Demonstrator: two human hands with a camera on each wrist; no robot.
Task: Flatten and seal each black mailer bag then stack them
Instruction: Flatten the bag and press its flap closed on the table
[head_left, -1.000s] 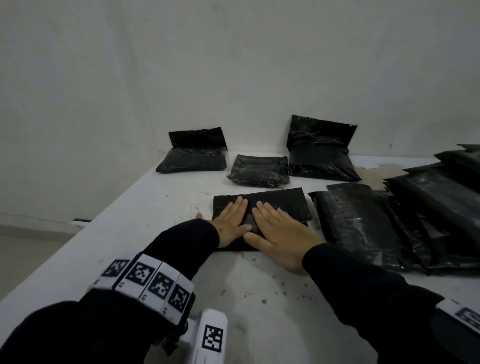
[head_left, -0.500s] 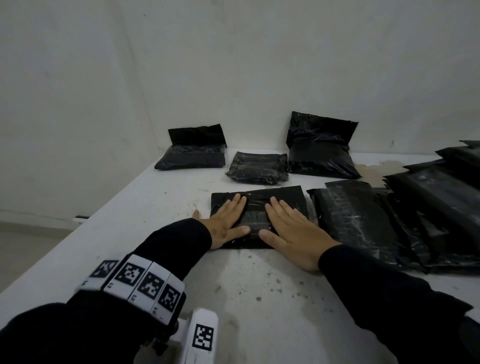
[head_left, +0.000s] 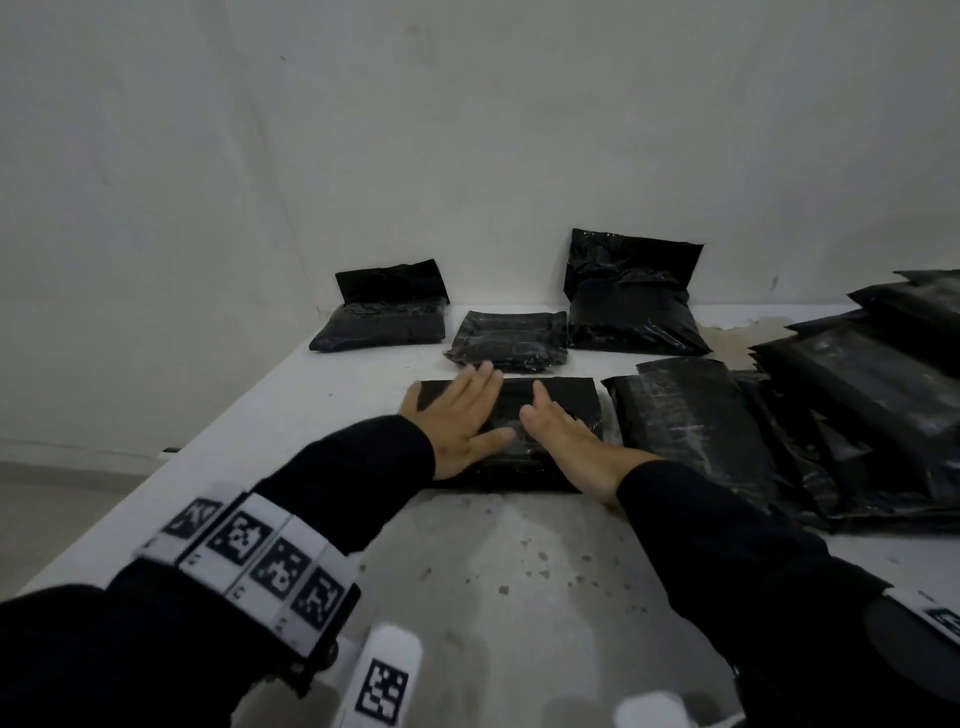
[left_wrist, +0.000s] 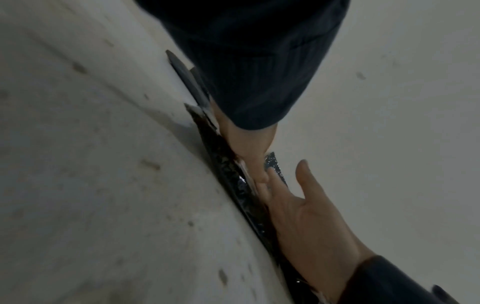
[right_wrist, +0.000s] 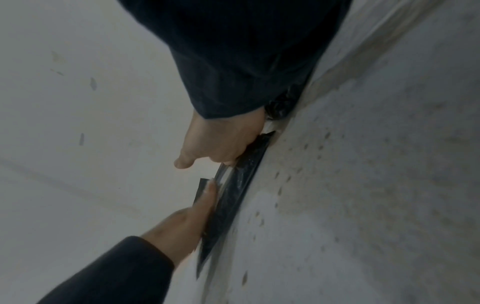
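Head view shows your left hand (head_left: 457, 415) and right hand (head_left: 566, 441) lying flat, fingers straight, pressing the black mailer bag (head_left: 558, 397) onto the white table (head_left: 519, 561) in front of you. Neither hand grips anything; both palms just bear down on it. Trapped air is the likely trouble: if you lift too soon, the bag may puff back and the flap may not stick evenly. The plastic looks slick, so uneven pressure could slide it towards the pile of bags (head_left: 857, 415) just beside your right hand. Three more bags (head_left: 509, 338) wait near the wall.
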